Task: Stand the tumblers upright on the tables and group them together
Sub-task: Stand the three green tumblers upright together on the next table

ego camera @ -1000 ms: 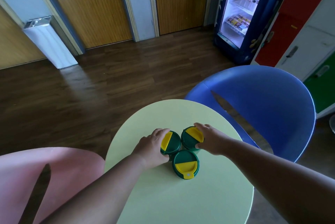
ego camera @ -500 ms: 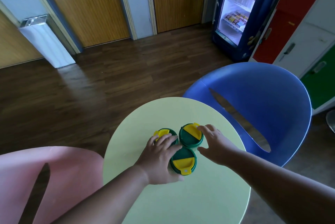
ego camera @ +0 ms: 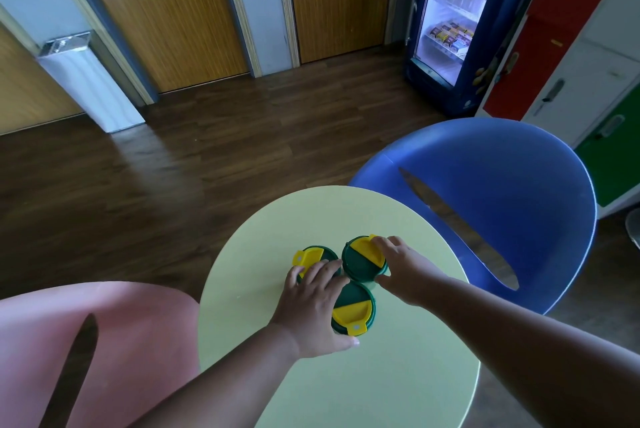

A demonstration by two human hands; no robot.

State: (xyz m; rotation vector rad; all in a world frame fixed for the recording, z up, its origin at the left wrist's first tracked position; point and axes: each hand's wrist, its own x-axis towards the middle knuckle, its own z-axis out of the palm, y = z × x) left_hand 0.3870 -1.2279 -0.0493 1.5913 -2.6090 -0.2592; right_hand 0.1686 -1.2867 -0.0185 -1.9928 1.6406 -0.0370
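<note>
Three green tumblers with green-and-yellow lids stand upright and touching in a cluster on the round pale green table (ego camera: 381, 386). My left hand (ego camera: 311, 303) lies flat over the left tumbler (ego camera: 313, 256) and against the side of the near tumbler (ego camera: 355, 310), with the thumb by the near one's base. My right hand (ego camera: 405, 265) grips the right side of the far right tumbler (ego camera: 360, 258), fingers on its lid edge and thumb on its wall. The tumblers' bodies are mostly hidden under the lids and my hands.
A blue tub chair (ego camera: 502, 206) stands right of the table and a pink one (ego camera: 104, 330) at the left. Dark wood floor lies beyond. A lit drinks fridge (ego camera: 450, 19), coloured lockers (ego camera: 588, 46) and wooden doors (ego camera: 166, 12) line the back.
My left hand has slid from the left tumbler's side to lie over it and the near tumbler. The right hand has shifted its hold on the far right tumbler. The cluster has tightened.
</note>
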